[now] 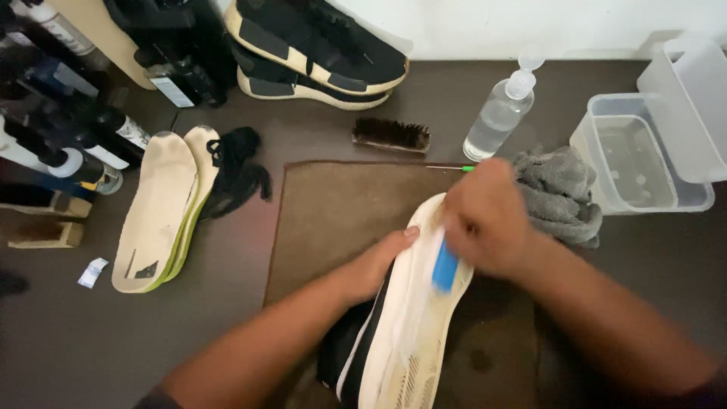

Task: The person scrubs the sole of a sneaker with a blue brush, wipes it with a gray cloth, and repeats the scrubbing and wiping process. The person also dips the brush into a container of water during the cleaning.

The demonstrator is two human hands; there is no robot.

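On the dark table point(189, 333), a brown mat point(333, 212) carries the work: you hold a black sneaker point(401, 333) on its side near the mat's front edge, pale sole turned up. Your left hand point(375, 265) braces the shoe's upper side, fingers together and pressed flat against it; your right hand point(485, 220) has its fingers clamped on a blue-handled brush point(445, 266), blurred at the forefoot of the sole. Keep the left palm firm so the shoe does not roll, and work short strokes along the sole rather than across its rim. Room is tight to your right, where a grey towel point(556, 189) lies just beside your knuckles, with a clear tub point(644, 159) beyond it. Behind stand a spray bottle point(500, 113) and a wooden brush point(390, 135). Left of the mat, two insoles point(163, 208) and black laces point(238, 167) lie well apart from your elbow.
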